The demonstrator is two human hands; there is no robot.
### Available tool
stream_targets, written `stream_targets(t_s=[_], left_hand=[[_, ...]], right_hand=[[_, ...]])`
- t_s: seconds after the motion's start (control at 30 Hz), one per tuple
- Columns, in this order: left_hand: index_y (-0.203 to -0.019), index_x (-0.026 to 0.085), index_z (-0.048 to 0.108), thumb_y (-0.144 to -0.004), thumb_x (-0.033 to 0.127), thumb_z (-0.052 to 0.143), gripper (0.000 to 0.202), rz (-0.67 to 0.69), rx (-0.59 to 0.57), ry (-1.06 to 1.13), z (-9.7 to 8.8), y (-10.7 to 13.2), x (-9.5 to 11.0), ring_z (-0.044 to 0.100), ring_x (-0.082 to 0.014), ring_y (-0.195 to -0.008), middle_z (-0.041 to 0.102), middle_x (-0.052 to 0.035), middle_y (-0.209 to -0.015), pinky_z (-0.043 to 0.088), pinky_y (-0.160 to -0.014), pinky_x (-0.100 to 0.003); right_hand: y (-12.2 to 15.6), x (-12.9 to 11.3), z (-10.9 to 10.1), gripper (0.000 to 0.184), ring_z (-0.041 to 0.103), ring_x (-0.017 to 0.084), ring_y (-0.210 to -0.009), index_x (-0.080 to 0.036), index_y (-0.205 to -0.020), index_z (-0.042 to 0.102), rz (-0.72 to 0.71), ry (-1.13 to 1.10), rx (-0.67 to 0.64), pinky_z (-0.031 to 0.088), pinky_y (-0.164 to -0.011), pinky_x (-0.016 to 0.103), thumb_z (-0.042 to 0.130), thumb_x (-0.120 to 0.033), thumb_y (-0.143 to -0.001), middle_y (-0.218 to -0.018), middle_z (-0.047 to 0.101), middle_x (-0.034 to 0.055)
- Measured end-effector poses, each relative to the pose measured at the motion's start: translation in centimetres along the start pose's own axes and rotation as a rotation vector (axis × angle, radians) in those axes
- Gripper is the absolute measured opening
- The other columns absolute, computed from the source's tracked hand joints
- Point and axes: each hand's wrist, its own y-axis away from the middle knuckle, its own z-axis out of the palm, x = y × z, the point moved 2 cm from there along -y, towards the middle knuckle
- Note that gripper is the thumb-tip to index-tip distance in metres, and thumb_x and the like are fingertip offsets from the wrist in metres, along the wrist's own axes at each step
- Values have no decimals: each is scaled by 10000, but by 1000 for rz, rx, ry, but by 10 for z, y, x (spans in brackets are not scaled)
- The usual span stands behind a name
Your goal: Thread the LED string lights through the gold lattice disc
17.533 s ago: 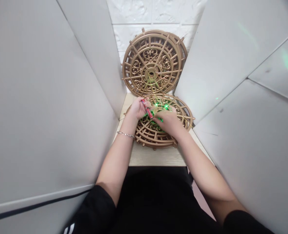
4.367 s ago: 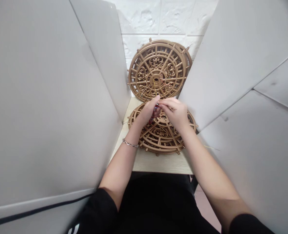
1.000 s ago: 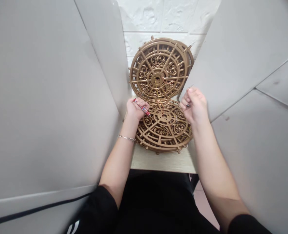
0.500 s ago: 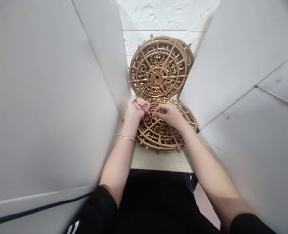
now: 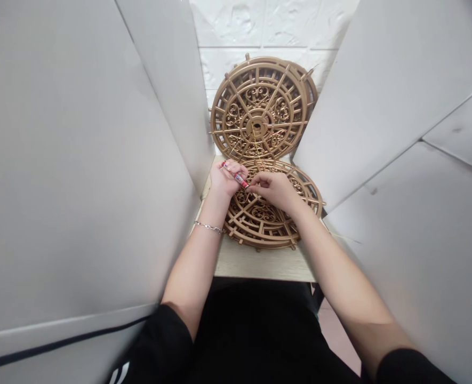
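Observation:
My left hand (image 5: 224, 180) is closed around a slim red-and-white printed tube (image 5: 236, 175), which slants down to the right across the palm. At the tube's lower right end, the thumb and fingertips of my right hand (image 5: 273, 189) are pinched together. They cover that end, so its tip is hidden. Both hands are above a stack of gold openwork wheel-shaped discs (image 5: 263, 232) lying flat, with spokes and scrollwork. More gold discs (image 5: 258, 93) of the same pattern lean upright behind. A thin yellow strand (image 5: 256, 140) hangs from the front upright disc's centre.
The discs lie on a pale wooden board (image 5: 263, 265). Grey-white panels rise close on the left (image 5: 100, 160) and right (image 5: 380, 106). Behind is a white textured wall (image 5: 236, 24). A dark cable (image 5: 63, 341) runs along the lower left.
My right fingertips have moved slightly left onto the tube's dark end, which showed earlier and is now covered. My left hand keeps its hold, with the tube shifted slightly.

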Motion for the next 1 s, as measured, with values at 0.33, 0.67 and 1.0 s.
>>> stream_targets(t_s=[0.33,0.67,1.0], left_hand=[[-506,184,232,-785,202,280,284,58,49,-61,2,2,-4,278,-30,-310,275,70,-378,476,-609,-257],[-500,191,230,-789,224,278,295,43,42,-61,7,4,-3,274,-39,-304,267,63,-362,454,-531,-233],[-529,190,222,-797,202,272,273,115,57,83,1,1,1,286,-34,-302,279,60,-358,322,-403,-164]], right_hand=[[-1,1,-2,175,555,118,-682,-218,-865,699,-99,22,-15,395,-677,259,597,-270,-731,-833,680,21],[-1,0,-1,174,561,128,-699,-222,-863,698,-117,54,-5,402,-681,268,596,-276,-733,-818,678,18],[-2,13,-25,204,453,72,-489,-175,-736,685,105,-398,56,367,-495,229,641,-364,-670,-563,573,-23]])
